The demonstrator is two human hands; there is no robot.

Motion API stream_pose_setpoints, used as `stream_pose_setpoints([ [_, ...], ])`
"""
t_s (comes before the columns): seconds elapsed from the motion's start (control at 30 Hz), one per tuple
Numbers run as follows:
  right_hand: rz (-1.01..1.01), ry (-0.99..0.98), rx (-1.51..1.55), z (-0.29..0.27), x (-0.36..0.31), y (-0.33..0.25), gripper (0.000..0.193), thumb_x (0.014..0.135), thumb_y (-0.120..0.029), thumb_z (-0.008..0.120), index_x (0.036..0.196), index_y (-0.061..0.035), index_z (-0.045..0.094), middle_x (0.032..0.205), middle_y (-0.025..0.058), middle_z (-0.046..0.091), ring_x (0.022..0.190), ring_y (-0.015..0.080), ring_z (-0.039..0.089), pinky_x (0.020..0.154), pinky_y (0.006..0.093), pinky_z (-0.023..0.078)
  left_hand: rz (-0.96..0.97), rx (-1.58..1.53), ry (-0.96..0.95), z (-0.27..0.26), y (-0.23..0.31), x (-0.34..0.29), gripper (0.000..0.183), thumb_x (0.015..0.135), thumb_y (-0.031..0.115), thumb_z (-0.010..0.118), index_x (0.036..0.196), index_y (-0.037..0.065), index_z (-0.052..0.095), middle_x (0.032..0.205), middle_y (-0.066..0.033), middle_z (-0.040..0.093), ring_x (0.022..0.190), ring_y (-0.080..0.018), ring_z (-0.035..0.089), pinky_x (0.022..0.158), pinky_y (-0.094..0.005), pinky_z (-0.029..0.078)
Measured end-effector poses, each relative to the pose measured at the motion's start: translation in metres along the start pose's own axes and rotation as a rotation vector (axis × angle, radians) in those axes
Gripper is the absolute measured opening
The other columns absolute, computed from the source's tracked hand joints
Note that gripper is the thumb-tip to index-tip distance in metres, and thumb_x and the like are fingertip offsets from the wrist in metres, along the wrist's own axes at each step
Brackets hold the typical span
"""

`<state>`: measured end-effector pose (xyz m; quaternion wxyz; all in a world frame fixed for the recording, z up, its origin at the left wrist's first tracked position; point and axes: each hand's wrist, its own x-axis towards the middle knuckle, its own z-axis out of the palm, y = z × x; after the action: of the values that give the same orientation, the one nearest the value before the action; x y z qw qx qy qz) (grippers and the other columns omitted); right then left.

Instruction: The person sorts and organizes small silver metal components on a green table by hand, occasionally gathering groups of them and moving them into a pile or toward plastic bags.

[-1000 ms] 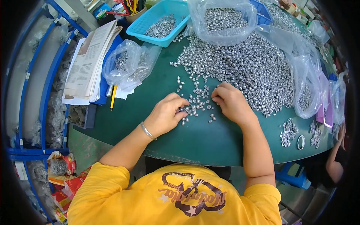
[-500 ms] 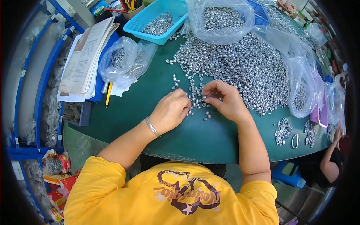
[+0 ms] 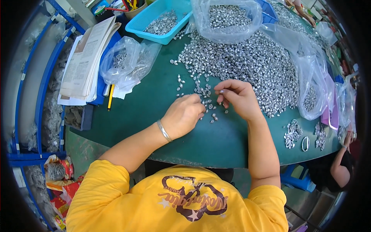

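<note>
A big heap of small silver dome-shaped metal pieces covers the far part of the green table. My right hand is just off its near edge, thumb and forefinger pinched on a small silver metal piece. Left of it, my left hand, with a silver bangle at the wrist, lies low over the tabletop with its fingers curled together. Whatever its fingertips hold is hidden. Loose pieces trail from the heap between both hands, and a few lie closer to me.
A light-blue basket with metal parts stands far left. Papers, a yellow pencil and a plastic bag lie left. Another bag bounds the heap's right. Chain-like pieces lie near right. A person sits beyond.
My left hand has slid right and slightly nearer to me. My right hand has shifted a little right, away from the left, with a silver piece between its fingertips.
</note>
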<state>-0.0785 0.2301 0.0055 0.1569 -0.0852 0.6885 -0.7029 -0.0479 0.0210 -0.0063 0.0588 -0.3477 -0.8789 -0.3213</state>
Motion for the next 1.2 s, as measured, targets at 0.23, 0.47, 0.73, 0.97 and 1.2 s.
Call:
stream_pose_setpoints([
  [0.23,0.059,0.033,-0.24,0.007,-0.004,-0.009,0.01,0.076,-0.002,0.057,0.081,0.0001,0.065,0.073,0.008,0.061,0.063,0.0152,0.059,0.054,0.0287,0.048,-0.188,-0.196,-0.014,-0.016,0.001,0.002,0.009,0.073,-0.002,0.065,0.08,0.002,0.062,0.076,-0.0065,0.056,0.069,-0.0184,0.06,0.062,-0.028,0.048],
  [0.47,-0.165,0.026,-0.812,0.02,-0.006,0.001,0.01,0.073,-0.011,0.067,0.078,-0.002,0.066,0.068,0.0128,0.059,0.066,0.0255,0.06,0.061,0.0346,0.048,-0.727,-1.169,0.052,-0.025,-0.012,0.009,0.013,0.075,0.001,0.061,0.088,-0.001,0.059,0.08,-0.0034,0.059,0.068,-0.0098,0.058,0.056,-0.0215,0.048],
  [0.73,0.053,0.114,-0.226,0.01,0.0,-0.004,0.013,0.078,-0.012,0.063,0.076,0.0009,0.065,0.065,0.0014,0.061,0.057,0.0082,0.053,0.051,0.0235,0.042,-0.129,-0.057,0.024,0.002,-0.017,0.006,0.017,0.066,0.008,0.074,0.076,0.002,0.061,0.075,-0.0089,0.055,0.062,-0.021,0.056,0.057,-0.0314,0.045],
  [0.97,-0.239,0.035,-0.934,0.038,-0.003,0.011,0.014,0.075,-0.015,0.065,0.086,-0.0069,0.065,0.083,0.0126,0.064,0.076,0.032,0.061,0.066,0.0416,0.049,-0.544,-0.564,-0.023,-0.025,-0.013,0.006,0.013,0.073,0.001,0.066,0.083,0.001,0.057,0.075,-0.0017,0.058,0.059,-0.0049,0.048,0.053,-0.0206,0.041],
  [1.2,0.126,-0.006,0.494,0.004,0.002,-0.004,0.009,0.079,-0.003,0.051,0.086,0.0003,0.056,0.063,0.0041,0.052,0.045,0.0051,0.036,0.037,0.0205,0.023,-0.593,-0.743,0.032,-0.026,-0.026,0.02,0.007,0.077,0.001,0.061,0.083,-0.001,0.058,0.081,-0.0054,0.061,0.057,-0.0065,0.049,0.053,-0.0222,0.042],
])
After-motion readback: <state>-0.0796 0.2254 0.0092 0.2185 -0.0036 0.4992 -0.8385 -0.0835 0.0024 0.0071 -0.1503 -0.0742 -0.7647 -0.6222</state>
